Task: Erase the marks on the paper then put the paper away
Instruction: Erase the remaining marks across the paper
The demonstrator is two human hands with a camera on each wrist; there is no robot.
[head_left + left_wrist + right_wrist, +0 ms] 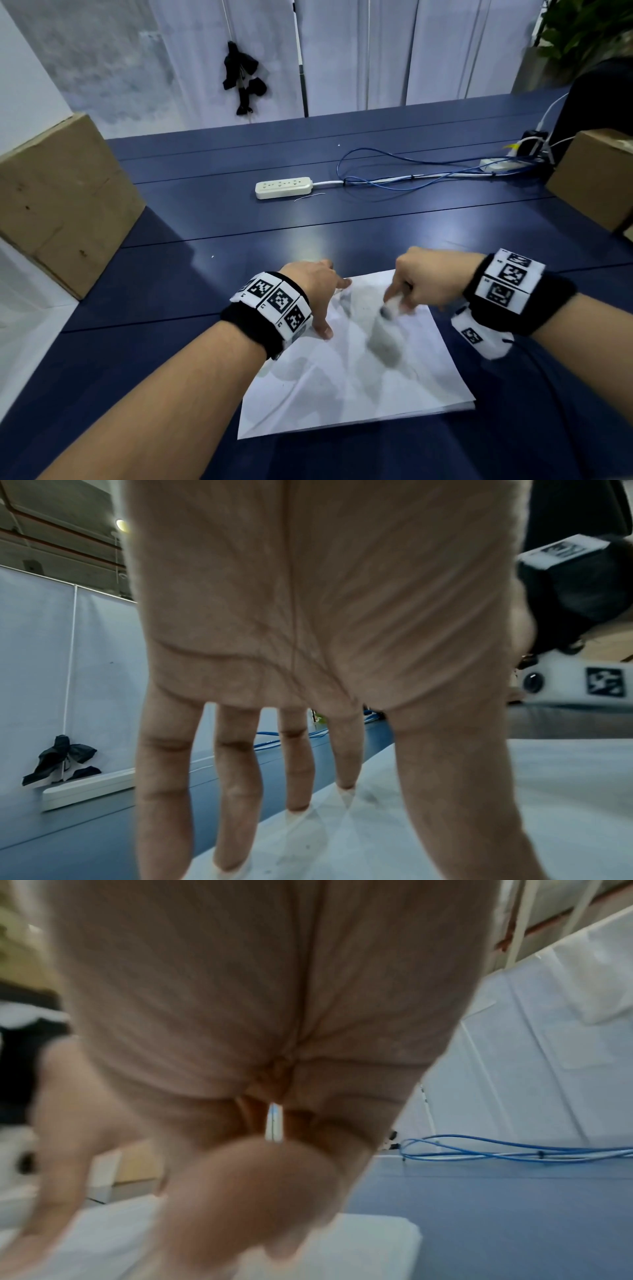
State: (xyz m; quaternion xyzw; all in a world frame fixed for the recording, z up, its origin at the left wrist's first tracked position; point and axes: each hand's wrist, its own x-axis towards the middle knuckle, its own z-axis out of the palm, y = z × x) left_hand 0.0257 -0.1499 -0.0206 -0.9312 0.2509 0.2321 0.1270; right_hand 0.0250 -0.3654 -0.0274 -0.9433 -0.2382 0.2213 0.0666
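A creased white sheet of paper [359, 377] lies on the dark blue table [205, 291] near its front edge. My left hand [322, 291] presses straight, spread fingers on the paper's left side; in the left wrist view the fingertips [346, 785] touch the paper [428, 818]. My right hand [411, 284] is curled round a small whitish eraser [390, 308] whose dark tip is down on the sheet, blurred by motion. A grey smear [383, 339] shows below it. In the right wrist view the right hand [260, 1177] hides all but a white sliver of the eraser [274, 1125].
A white power strip [283, 187] and blue cables [411, 171] lie at mid-table. Cardboard boxes stand at the left [58, 202] and right [596, 174] edges. Black cloth [241, 78] hangs on the white curtain behind the table.
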